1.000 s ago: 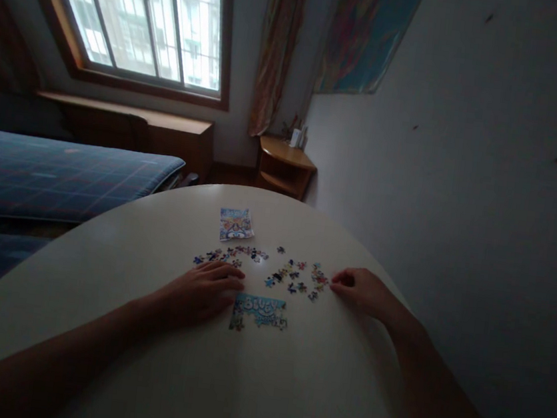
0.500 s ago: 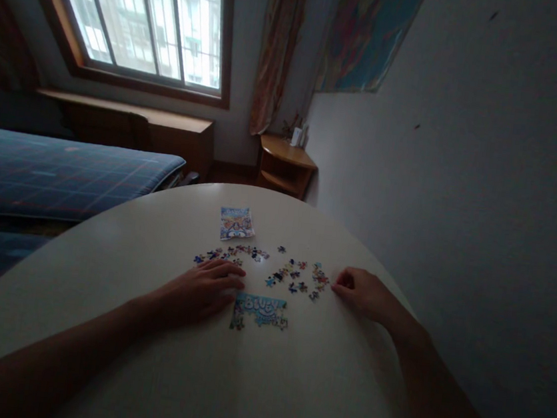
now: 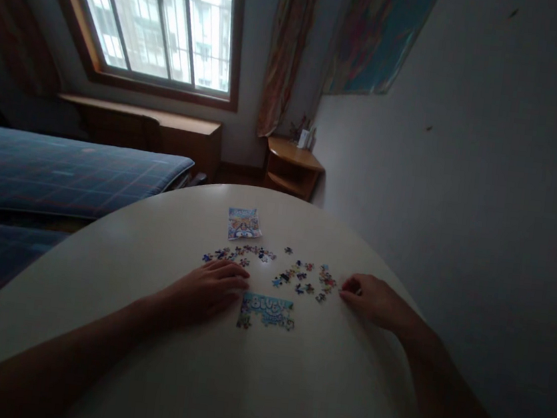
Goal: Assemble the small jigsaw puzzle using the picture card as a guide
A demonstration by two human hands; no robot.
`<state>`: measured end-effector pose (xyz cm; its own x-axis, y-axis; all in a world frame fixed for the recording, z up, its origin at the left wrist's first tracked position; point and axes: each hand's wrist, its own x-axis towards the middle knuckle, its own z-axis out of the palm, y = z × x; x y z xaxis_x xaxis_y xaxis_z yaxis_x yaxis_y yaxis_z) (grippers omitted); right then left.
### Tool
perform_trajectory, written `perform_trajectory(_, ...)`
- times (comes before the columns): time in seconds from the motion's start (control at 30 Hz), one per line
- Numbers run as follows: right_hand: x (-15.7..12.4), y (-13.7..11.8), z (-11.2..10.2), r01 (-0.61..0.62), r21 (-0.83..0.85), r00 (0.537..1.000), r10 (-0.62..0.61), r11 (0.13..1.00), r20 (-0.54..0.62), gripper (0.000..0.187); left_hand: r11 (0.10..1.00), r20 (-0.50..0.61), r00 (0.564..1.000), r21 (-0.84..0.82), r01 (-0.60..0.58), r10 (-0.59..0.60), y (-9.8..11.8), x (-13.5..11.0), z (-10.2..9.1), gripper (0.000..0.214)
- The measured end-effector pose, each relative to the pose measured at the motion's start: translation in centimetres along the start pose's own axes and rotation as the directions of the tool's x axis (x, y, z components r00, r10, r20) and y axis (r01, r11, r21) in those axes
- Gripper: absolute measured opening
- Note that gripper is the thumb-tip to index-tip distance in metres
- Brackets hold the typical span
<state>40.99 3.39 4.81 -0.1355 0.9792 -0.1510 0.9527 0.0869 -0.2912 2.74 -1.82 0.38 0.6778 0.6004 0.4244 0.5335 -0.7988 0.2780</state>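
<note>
My left hand (image 3: 214, 287) lies palm down on the table with its fingers stretched out, beside the partly joined jigsaw puzzle (image 3: 270, 305). That joined section is light blue, carries the letters "BLUEY" and has a ragged lower edge. Just beyond my left fingertips spreads a group of loose puzzle pieces (image 3: 240, 253). At the right edge of another scattered group, near several reddish and green pieces (image 3: 327, 279), my right hand (image 3: 366, 296) is closed in a pinch low over the table. A small pale bit shows between its fingers, too small to make out.
A printed puzzle packet (image 3: 244, 224) lies on the round white table (image 3: 163, 377), beyond the pieces. One loose piece (image 3: 288, 250) sits apart from the others. To the left is a plaid mattress (image 3: 71, 172); a wall (image 3: 459, 209) stands close on the right. A corner shelf (image 3: 295, 154) stands behind.
The whole view has shifted slightly, so everything appears a little farther right. My left hand stays flat in place, and my right hand remains pinched by the pieces with its fingers slightly changed.
</note>
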Motion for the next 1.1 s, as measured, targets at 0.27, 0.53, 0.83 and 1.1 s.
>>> perform_trajectory(0.27, -0.2, -1.0, 0.0, 0.03, 0.007, 1.0, -0.03, 1.0, -0.008, 0.011, 1.0, -0.013, 1.0, 0.007, -0.008, 0.009, 0.3, 0.1, -0.1, 0.025)
perform_trajectory(0.53, -0.5, -0.9, -0.1, -0.025, -0.014, 1.0, 0.025, 1.0, -0.015, 0.018, 1.0, -0.01, 1.0, 0.005, -0.015, 0.015, -0.1, 0.1, 0.3, 0.027)
perform_trajectory(0.83, -0.9, -1.5, 0.1, 0.005, -0.048, 1.0, -0.005, 0.999, 0.004, 0.012, 1.0, 0.005, 1.0, -0.012, -0.009, 0.01, -0.3, 0.4, 0.5, 0.025)
perform_trajectory(1.1, -1.4, -2.2, -0.2, 0.002, -0.075, 1.0, -0.002, 0.997, 0.006, 0.013, 0.998, -0.001, 1.0, -0.053, -0.019, 0.019, -0.4, 0.5, 0.4, 0.024)
